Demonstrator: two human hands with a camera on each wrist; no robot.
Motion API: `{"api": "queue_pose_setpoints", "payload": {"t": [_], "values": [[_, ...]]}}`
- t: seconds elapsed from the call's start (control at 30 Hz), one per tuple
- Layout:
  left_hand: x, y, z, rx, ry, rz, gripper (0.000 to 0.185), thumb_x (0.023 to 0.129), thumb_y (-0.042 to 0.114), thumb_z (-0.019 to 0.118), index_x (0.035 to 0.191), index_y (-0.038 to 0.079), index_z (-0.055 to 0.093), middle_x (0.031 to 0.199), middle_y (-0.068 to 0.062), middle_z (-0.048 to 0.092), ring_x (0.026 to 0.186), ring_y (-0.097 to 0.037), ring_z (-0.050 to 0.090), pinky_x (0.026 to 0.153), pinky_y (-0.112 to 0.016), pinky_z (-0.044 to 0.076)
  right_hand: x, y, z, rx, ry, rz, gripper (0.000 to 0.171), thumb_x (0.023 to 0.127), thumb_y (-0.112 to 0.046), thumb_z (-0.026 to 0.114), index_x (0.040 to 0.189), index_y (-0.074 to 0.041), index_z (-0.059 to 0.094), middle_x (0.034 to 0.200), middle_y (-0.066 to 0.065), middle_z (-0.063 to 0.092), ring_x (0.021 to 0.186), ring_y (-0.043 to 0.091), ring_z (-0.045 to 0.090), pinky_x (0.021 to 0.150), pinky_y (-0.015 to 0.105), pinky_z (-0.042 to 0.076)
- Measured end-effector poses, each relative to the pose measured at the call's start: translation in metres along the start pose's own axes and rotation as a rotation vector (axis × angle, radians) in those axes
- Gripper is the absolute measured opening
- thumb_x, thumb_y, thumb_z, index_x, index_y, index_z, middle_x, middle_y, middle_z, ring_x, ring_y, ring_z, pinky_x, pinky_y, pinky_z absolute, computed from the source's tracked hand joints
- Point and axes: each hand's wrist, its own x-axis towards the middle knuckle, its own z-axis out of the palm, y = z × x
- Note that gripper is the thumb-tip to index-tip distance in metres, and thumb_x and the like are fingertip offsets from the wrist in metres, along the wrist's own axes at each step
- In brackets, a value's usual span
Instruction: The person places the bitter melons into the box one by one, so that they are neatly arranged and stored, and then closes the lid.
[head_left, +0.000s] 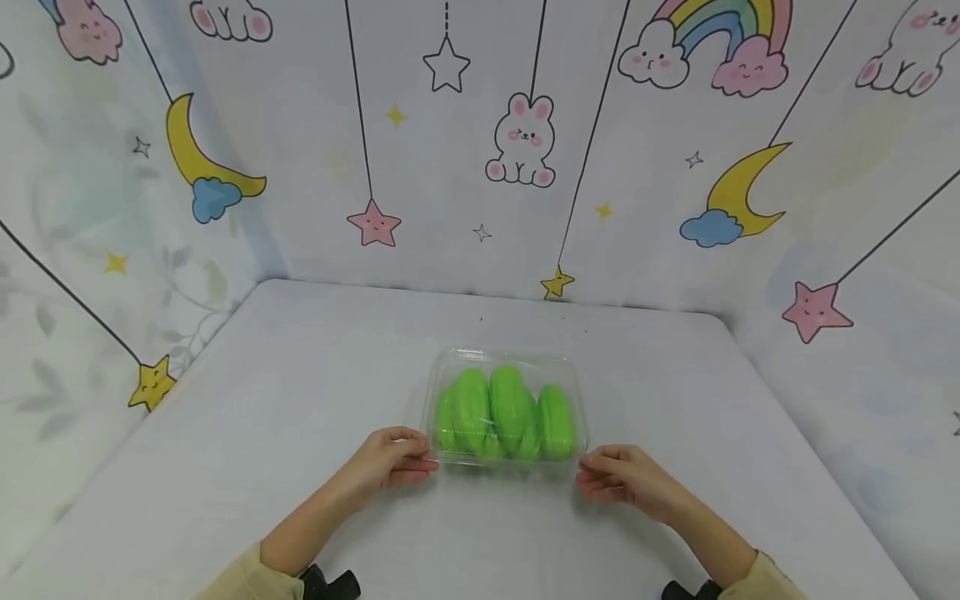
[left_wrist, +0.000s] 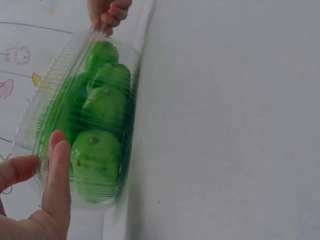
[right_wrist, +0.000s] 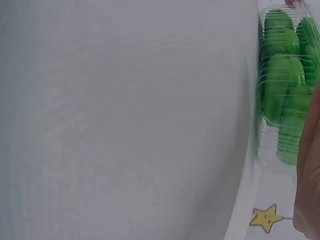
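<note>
A clear plastic clamshell box (head_left: 456,358) with its lid down holds several long, rounded, bright green pieces (head_left: 471,408) that look like vegetables. My left hand (head_left: 397,458) pinches the rim at the near left corner. At the near right corner, my right hand (head_left: 618,479) grips the same rim between thumb and fingers. In the left wrist view, the thumb and fingertips of my left hand (left_wrist: 55,195) meet at the rim, and the ribbed box walls (left_wrist: 117,192) show. My right hand (right_wrist: 310,185) partly covers the box in the right wrist view.
The box is over a white-covered table (head_left: 337,350). Behind it and along both sides stand fabric walls (head_left: 300,125) printed with stars, moons and rabbits. Black wrist devices (head_left: 330,583) show below both forearms.
</note>
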Motion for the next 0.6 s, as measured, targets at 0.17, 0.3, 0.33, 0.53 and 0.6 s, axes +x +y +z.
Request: {"api": "queue_pose_setpoints", "payload": {"t": [0.17, 0.3, 0.33, 0.53, 0.6], "values": [[0.007, 0.000, -0.003, 0.001, -0.013, 0.001, 0.027, 0.089, 0.003, 0.053, 0.106, -0.017, 0.049, 0.086, -0.012, 0.067, 0.081, -0.018, 0.066, 0.074, -0.030, 0.052, 0.003, -0.002, 0.000, 0.066, -0.010, -0.011, 0.018, 0.093, -0.012, 0.053, 0.095, 0.004, 0.060, 0.083, 0.004, 0.068, 0.077, 0.013, 0.067, 0.069, 0.021, 0.052], [0.011, 0.000, -0.004, 0.008, -0.016, 0.008, 0.020, 0.089, 0.002, 0.052, 0.100, -0.015, 0.051, 0.084, -0.011, 0.067, 0.080, -0.017, 0.066, 0.073, -0.029, 0.052, 0.004, -0.002, 0.004, 0.094, 0.003, -0.055, 0.013, 0.092, -0.008, 0.053, 0.088, 0.000, 0.062, 0.077, 0.002, 0.067, 0.073, 0.011, 0.066, 0.065, 0.018, 0.051], [0.011, 0.001, -0.004, 0.008, -0.013, 0.008, 0.020, 0.089, 0.002, 0.052, 0.100, -0.015, 0.051, 0.084, -0.011, 0.067, 0.079, -0.017, 0.066, 0.073, -0.029, 0.052, 0.004, -0.002, 0.006, 0.099, 0.007, -0.063, 0.013, 0.092, -0.007, 0.053, 0.086, -0.001, 0.062, 0.076, 0.002, 0.067, 0.072, 0.010, 0.066, 0.065, 0.017, 0.051], [0.012, 0.002, -0.002, -0.001, 0.001, -0.004, 0.020, 0.089, 0.001, 0.053, 0.100, -0.016, 0.051, 0.082, -0.010, 0.067, 0.077, -0.016, 0.067, 0.071, -0.028, 0.053, 0.005, -0.001, 0.008, 0.124, 0.034, -0.083, 0.015, 0.091, -0.004, 0.052, 0.080, -0.005, 0.063, 0.072, 0.001, 0.066, 0.068, 0.008, 0.065, 0.062, 0.016, 0.050], [0.012, 0.002, -0.002, -0.007, -0.001, -0.002, 0.018, 0.088, 0.000, 0.053, 0.099, -0.014, 0.052, 0.081, -0.010, 0.067, 0.077, -0.016, 0.067, 0.071, -0.028, 0.053, 0.005, -0.001, 0.008, 0.133, 0.039, -0.060, 0.015, 0.091, -0.004, 0.052, 0.081, -0.005, 0.064, 0.073, 0.001, 0.066, 0.068, 0.008, 0.065, 0.063, 0.016, 0.050]]}}
